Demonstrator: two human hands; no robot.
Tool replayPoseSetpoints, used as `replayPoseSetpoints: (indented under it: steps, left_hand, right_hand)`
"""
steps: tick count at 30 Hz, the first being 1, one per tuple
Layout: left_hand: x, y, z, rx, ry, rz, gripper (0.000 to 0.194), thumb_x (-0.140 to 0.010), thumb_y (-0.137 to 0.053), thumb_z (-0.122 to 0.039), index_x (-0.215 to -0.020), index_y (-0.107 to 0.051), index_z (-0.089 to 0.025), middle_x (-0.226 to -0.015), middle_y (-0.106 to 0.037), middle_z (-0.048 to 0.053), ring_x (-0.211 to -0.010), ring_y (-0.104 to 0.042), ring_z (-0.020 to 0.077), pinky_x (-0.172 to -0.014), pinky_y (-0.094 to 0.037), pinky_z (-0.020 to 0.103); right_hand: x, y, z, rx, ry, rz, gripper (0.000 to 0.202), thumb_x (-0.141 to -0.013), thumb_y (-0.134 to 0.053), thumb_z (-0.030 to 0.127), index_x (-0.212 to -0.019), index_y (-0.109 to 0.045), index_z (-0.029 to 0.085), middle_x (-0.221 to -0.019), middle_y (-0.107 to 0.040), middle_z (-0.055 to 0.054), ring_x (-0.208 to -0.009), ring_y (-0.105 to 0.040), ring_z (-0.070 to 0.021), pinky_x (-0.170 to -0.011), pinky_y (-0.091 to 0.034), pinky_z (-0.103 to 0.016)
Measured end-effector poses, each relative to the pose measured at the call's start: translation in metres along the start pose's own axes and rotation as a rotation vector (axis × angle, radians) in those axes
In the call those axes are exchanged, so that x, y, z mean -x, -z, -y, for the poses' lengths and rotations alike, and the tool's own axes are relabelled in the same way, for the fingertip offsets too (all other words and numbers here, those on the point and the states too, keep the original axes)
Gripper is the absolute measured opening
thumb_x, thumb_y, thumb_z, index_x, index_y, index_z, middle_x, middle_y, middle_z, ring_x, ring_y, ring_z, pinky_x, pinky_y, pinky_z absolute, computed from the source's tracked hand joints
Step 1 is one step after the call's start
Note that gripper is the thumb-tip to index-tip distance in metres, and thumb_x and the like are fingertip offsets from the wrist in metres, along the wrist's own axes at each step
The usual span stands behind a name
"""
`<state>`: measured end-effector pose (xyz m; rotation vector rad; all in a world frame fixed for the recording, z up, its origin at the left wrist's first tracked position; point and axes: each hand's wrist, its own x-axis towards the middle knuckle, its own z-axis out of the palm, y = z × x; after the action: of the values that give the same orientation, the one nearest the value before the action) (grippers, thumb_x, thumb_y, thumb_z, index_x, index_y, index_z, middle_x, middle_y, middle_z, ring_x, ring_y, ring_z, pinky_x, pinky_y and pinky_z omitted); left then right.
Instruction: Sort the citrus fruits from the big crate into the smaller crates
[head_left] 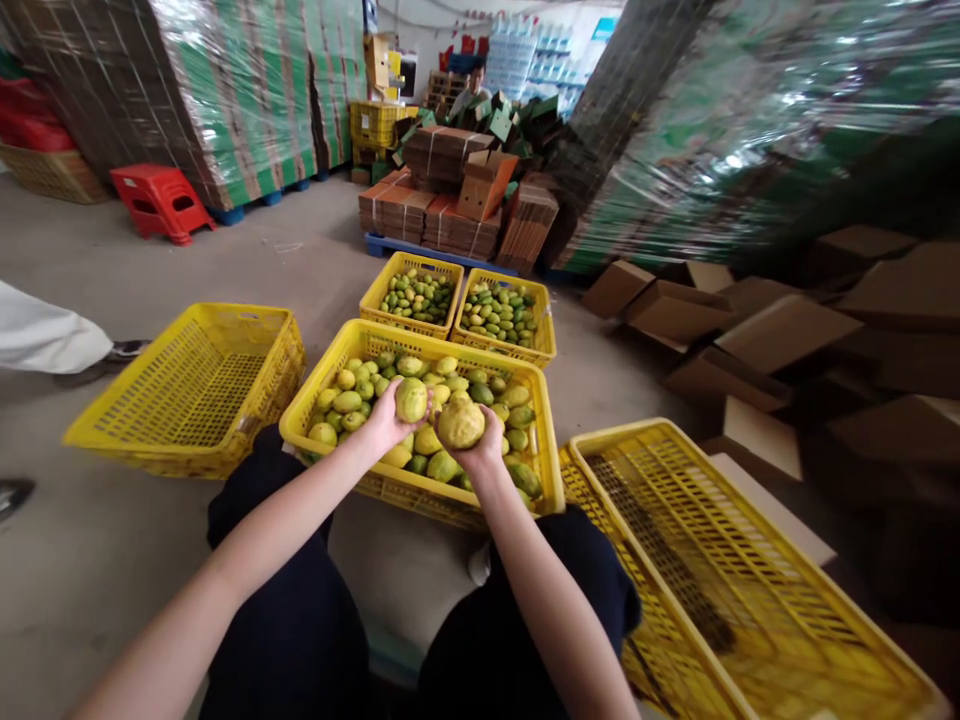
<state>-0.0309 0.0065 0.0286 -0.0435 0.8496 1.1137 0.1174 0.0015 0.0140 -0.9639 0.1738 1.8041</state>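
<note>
My left hand [386,422] is closed round a yellow-green lemon [411,400]. In my right hand [487,445] sits a larger, bumpy yellow lemon [460,424], its skin rough and dull. Both fruits are held side by side, a small gap apart, above a yellow plastic crate [551,440] between my knees. That crate is filled with yellow and green lemons [347,402]. Parts of my fingers are hidden beneath the fruit.
Two smaller yellow crates [367,300] of greener fruit stand beyond. Yellow crates flank me at left [187,460] and right [660,430]. Cardboard boxes [679,312] are heaped at right, flattened cartons [461,228] lie on a pallet ahead. A red stool [161,200] and someone's leg [49,335] are at left.
</note>
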Motion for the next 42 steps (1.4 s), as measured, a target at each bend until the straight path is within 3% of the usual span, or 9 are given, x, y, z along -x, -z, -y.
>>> replayPoseSetpoints:
  steps: [7,12,20,27,30,35,37,39,42]
  left_hand:
    - [0.005,0.000,0.001,-0.131,-0.074,0.175,0.029,-0.091,-0.048,-0.029,-0.098,-0.070,-0.012,-0.064,-0.068,0.006,-0.057,-0.067,0.0186,-0.050,-0.054,0.026]
    - [0.004,0.004,-0.001,-0.341,-0.151,0.303,0.026,-0.084,-0.053,-0.029,-0.090,-0.072,-0.013,-0.059,-0.067,0.004,-0.050,-0.063,0.0166,-0.050,-0.051,0.026]
    - [0.009,0.006,-0.004,-0.483,-0.213,0.422,0.025,-0.080,-0.054,-0.028,-0.068,-0.072,-0.016,-0.055,-0.066,0.005,-0.049,-0.061,0.0174,-0.053,-0.047,0.028]
    - [0.016,0.010,-0.012,-0.731,-0.417,0.533,0.018,-0.074,-0.067,-0.023,-0.059,-0.072,-0.015,-0.058,-0.069,0.006,-0.055,-0.064,0.0175,-0.061,-0.048,0.027]
    - [0.018,0.006,-0.010,-0.642,-0.381,0.472,0.016,-0.077,-0.065,-0.023,-0.065,-0.073,-0.015,-0.060,-0.070,0.005,-0.061,-0.067,0.0192,-0.061,-0.050,0.026]
    - [0.016,-0.002,-0.007,-0.242,-0.142,0.223,0.020,-0.084,-0.058,-0.027,-0.089,-0.072,-0.014,-0.068,-0.070,0.006,-0.071,-0.071,0.0226,-0.066,-0.057,0.032]
    - [0.014,-0.003,-0.008,-0.127,-0.070,0.135,0.019,-0.085,-0.056,-0.026,-0.093,-0.069,-0.015,-0.070,-0.070,0.005,-0.070,-0.070,0.0218,-0.068,-0.059,0.034]
    - [0.014,-0.003,-0.009,-0.061,-0.033,0.073,0.017,-0.087,-0.051,-0.025,-0.092,-0.065,-0.016,-0.072,-0.069,0.006,-0.074,-0.071,0.0224,-0.072,-0.060,0.037]
    - [0.015,-0.004,-0.008,-0.026,-0.011,0.043,0.020,-0.089,-0.042,-0.023,-0.089,-0.061,-0.017,-0.080,-0.070,0.009,-0.088,-0.072,0.0263,-0.080,-0.060,0.044]
  right_hand:
    - [0.006,-0.002,0.003,0.038,0.032,0.202,0.027,-0.085,-0.049,0.040,-0.086,-0.066,0.018,-0.071,-0.073,-0.008,-0.068,-0.071,-0.0244,-0.071,-0.063,-0.042]
    - [0.010,-0.004,0.005,0.112,0.060,0.280,0.024,-0.082,-0.053,0.036,-0.076,-0.067,0.018,-0.064,-0.073,-0.009,-0.064,-0.071,-0.0238,-0.070,-0.063,-0.040]
    - [0.012,-0.003,0.007,0.250,0.176,0.478,0.023,-0.077,-0.059,0.033,-0.063,-0.068,0.017,-0.061,-0.072,-0.009,-0.057,-0.066,-0.0204,-0.060,-0.060,-0.032]
    - [0.011,0.003,0.005,0.329,0.313,0.546,0.025,-0.077,-0.058,0.033,-0.063,-0.070,0.017,-0.063,-0.072,-0.009,-0.059,-0.067,-0.0213,-0.064,-0.060,-0.034]
    - [0.009,0.005,0.003,0.258,0.250,0.511,0.025,-0.080,-0.060,0.037,-0.071,-0.071,0.017,-0.068,-0.074,-0.007,-0.067,-0.070,-0.0221,-0.071,-0.061,-0.036]
    - [0.004,0.007,0.006,0.175,0.094,0.439,0.034,-0.086,-0.060,0.051,-0.096,-0.070,0.020,-0.085,-0.078,-0.006,-0.083,-0.074,-0.0254,-0.082,-0.062,-0.043]
    - [0.003,0.006,0.007,0.187,0.111,0.455,0.030,-0.085,-0.064,0.045,-0.100,-0.069,0.019,-0.090,-0.079,-0.006,-0.089,-0.075,-0.0258,-0.085,-0.062,-0.044]
    - [0.002,0.006,0.007,0.208,0.127,0.452,0.021,-0.081,-0.068,0.030,-0.098,-0.068,0.019,-0.092,-0.079,-0.005,-0.089,-0.075,-0.0238,-0.085,-0.062,-0.041]
    - [-0.002,0.005,0.006,0.229,0.112,0.355,0.019,-0.074,-0.068,0.015,-0.092,-0.066,0.020,-0.085,-0.079,-0.002,-0.079,-0.075,-0.0202,-0.078,-0.063,-0.036]
